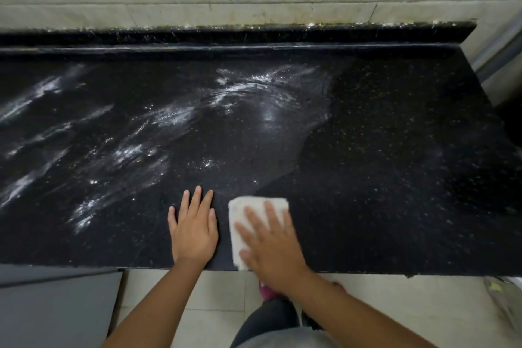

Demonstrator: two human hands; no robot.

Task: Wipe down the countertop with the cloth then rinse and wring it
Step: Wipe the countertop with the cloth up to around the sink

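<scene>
The right hand [271, 240] lies flat with spread fingers on the folded white cloth [254, 223], pressing it to the black speckled tabletop [395, 178] near its front edge, while the left hand [193, 230] rests open and flat on the stone just beside the cloth, holding nothing. White streaky residue [175, 118] and a wet sheen cover the left and middle of the surface; the right part looks darker and cleaner. To do this wipe well, I would keep the palm pressure even across the whole cloth, work in overlapping passes from the clean right side toward the streaks, reach back to the raised rear lip [254, 37], and refold to a fresh face once it loads up. No brand, label or writing is visible anywhere.
</scene>
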